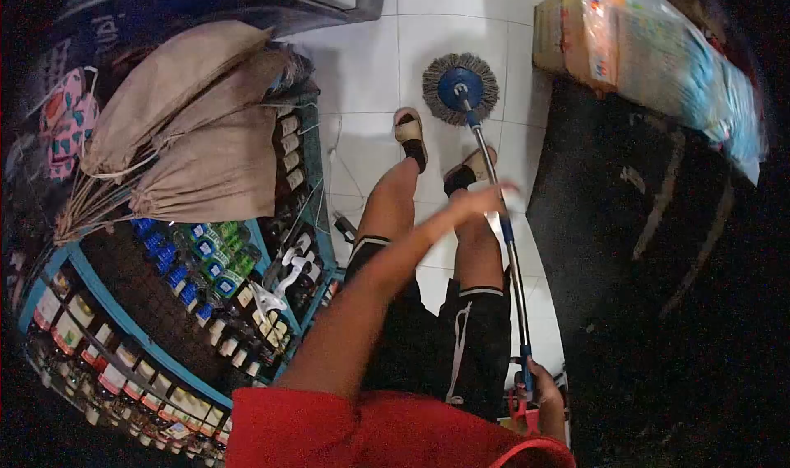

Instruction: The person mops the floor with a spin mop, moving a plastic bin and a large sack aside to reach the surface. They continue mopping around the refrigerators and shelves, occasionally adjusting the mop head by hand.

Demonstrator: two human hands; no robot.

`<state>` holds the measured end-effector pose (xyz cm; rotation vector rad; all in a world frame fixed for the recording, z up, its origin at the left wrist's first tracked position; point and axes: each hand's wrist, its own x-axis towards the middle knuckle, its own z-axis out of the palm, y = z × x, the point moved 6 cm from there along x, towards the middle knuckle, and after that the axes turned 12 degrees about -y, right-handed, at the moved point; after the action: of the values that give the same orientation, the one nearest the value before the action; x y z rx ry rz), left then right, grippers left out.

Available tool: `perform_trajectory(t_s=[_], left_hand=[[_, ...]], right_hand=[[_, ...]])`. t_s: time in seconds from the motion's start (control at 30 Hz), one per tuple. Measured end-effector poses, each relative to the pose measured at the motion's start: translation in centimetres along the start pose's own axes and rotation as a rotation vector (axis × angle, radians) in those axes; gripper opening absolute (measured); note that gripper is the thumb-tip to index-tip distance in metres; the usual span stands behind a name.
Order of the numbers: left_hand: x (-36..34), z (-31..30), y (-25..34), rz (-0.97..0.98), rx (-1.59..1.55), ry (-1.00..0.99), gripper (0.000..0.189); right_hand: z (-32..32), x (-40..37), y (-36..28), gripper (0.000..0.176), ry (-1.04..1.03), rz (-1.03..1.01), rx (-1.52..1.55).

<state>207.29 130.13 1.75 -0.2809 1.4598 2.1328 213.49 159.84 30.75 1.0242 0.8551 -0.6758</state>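
Observation:
A round mop [461,89] with grey strands and a blue centre lies on the floor tiles ahead of my feet. Its metal pole [518,291] runs back towards my body on the right. My left hand [492,198] reaches across and grips the pole around its middle, just above a blue joint, its fingers a little blurred. Near the pole's blue end, close to my hip, my right hand [545,390] is wrapped around the handle. A red plastic piece [524,414] shows beside that hand.
To the left stands a blue-edged rack [148,336] of bottles, with brown cloth sacks [214,155] draped over it. Plastic-wrapped packs [650,65] sit at the upper right, above a dark surface [650,262]. A thin cable [333,155] trails on the white tiles [354,73].

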Motion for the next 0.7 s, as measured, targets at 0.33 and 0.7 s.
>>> perform_trajectory(t_s=[0.33, 0.7], left_hand=[[-17.0, -46.4, 4.9, -0.468, 1.418, 0.848, 0.030], [-25.3, -53.1, 4.5, -0.590, 1.319, 0.868, 0.027]], right_hand=[[-2.4, -0.3, -10.8, 0.053, 0.495, 0.064, -0.822], [10.2, -2.6, -18.3, 0.054, 0.690, 0.366, -0.980]])
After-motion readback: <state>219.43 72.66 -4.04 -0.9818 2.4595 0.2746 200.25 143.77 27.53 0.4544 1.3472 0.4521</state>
